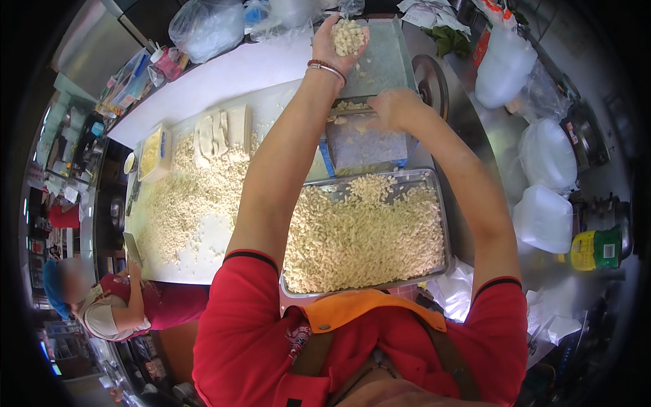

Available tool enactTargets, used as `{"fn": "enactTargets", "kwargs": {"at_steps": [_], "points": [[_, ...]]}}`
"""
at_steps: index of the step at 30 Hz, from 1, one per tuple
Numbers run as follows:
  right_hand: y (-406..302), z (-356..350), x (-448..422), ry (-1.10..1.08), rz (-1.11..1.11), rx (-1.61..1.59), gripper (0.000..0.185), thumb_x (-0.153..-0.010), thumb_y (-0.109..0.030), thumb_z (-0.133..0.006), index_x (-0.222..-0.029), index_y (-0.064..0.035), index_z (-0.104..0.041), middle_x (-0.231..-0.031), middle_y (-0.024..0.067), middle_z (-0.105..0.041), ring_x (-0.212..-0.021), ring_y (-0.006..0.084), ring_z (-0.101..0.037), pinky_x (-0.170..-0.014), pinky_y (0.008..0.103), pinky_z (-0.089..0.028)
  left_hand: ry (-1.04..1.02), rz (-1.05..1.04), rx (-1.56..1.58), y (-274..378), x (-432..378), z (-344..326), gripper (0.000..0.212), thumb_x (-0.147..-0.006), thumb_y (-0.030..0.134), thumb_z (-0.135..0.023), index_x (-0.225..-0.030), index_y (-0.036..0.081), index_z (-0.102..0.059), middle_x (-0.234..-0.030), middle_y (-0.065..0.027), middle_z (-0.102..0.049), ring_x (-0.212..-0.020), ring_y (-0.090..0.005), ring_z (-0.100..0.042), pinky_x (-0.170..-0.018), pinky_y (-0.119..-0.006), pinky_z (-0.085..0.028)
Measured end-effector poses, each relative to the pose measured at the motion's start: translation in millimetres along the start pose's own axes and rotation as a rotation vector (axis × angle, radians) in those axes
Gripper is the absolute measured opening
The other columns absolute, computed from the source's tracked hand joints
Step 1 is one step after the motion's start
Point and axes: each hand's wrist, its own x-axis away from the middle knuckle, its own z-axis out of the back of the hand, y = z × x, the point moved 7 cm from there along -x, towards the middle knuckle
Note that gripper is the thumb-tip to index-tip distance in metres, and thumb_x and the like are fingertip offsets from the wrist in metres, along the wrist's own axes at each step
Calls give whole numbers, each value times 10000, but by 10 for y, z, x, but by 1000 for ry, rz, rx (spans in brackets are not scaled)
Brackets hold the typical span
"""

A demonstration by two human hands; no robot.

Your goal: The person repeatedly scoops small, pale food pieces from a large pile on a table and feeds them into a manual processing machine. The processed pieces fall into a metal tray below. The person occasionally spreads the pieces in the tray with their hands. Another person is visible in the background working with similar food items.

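My left hand (342, 48), palm up, cups a heap of small pale dough pieces (348, 38) above a shallow metal tray (394, 61). My right hand (399, 109) is blurred by motion at the end of a narrow bar (350, 110) with dough bits along it; whether the fingers grip it is unclear. Below the bar lies a flat greyish board (366, 145) with blue edges. Nearer my body stands a rectangular tray (447, 244) filled with many small elongated dough pieces (361, 239).
On the white worktop (208, 244) at left lie scattered dough bits, dough strips (211, 135) and a slab (239, 129). A plastic tub (155, 152) stands beside them. A co-worker (122, 305) holds a broad blade (133, 249). Plastic bags (206, 30) line the back; a round lid (431, 84) lies right.
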Motion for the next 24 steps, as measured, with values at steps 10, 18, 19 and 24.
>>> {"fn": "enactTargets", "kwargs": {"at_steps": [10,18,19,24], "points": [[76,127,77,-10,-41,65,599,-914,-518,-624,-1270,-38,-613,-1274,198,-635,-1147,373,-625,-961,470,-509,-120,108,-246,149,-364,256,275,-930,224,-670,-1066,9,-566,-1034,-185,-643,-838,-316,-667,-678,-387,-597],[-337,33,-83,437,211,-74,578,-884,-485,-686,-1310,-100,-625,-1259,151,-670,-1168,301,-645,-948,456,-532,-230,184,-462,181,-294,138,67,-949,150,-625,-921,89,-633,-734,-48,-652,-565,-167,-626,-447,-266,-506],[-299,-19,-119,326,170,-40,580,-885,-481,-677,-1316,-99,-615,-1233,156,-676,-1148,318,-646,-940,461,-529,-270,183,-484,184,-250,68,59,-947,143,-625,-917,93,-631,-723,-41,-644,-550,-159,-614,-432,-259,-488],[-128,48,-68,208,83,-3,540,-898,-491,-651,-1276,-107,-640,-1177,158,-688,-1109,353,-646,-926,468,-523,0,-127,-1375,280,-6,29,74,-900,126,-665,-868,60,-655,-821,-50,-691,-664,-109,-641,-499,-262,-476]]}}
